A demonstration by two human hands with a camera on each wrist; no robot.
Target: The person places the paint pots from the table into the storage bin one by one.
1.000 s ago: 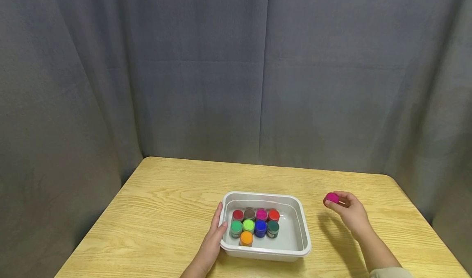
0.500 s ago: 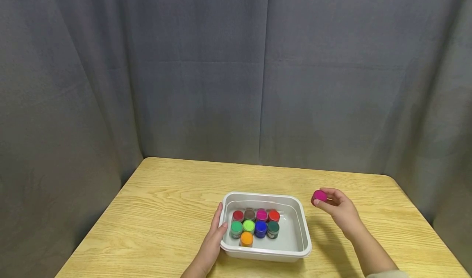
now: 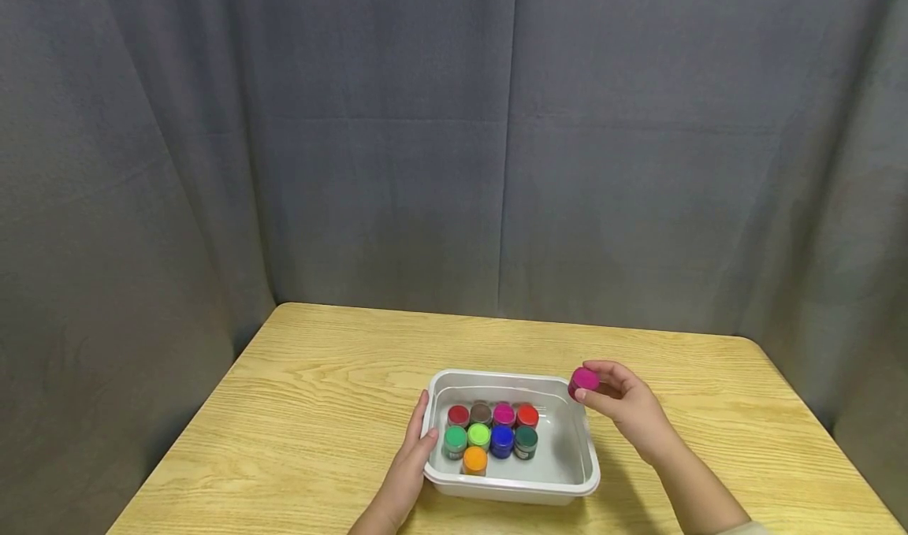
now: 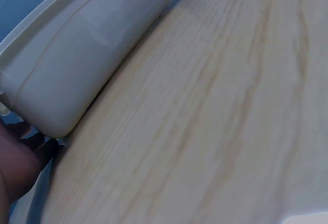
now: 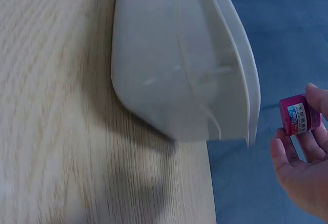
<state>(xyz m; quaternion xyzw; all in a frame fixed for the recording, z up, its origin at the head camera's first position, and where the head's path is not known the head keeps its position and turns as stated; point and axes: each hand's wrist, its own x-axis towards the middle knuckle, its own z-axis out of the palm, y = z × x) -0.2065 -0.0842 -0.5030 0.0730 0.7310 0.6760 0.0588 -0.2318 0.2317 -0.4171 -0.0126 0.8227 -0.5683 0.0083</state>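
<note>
Right wrist view, label on magenta pot (image 5: 299, 114), unseen overhead

Left hand (image 4: 13, 170) cut by left wrist frame edge — fingers unreadable; magenta jar (image 5: 300, 114) label too small.

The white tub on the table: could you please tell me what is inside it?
The white tub holds nine small jars standing upright in a cluster at its left end: four at the back, four in the middle, an orange one in front. Their lids hide the contents. The right end is bare.
</note>
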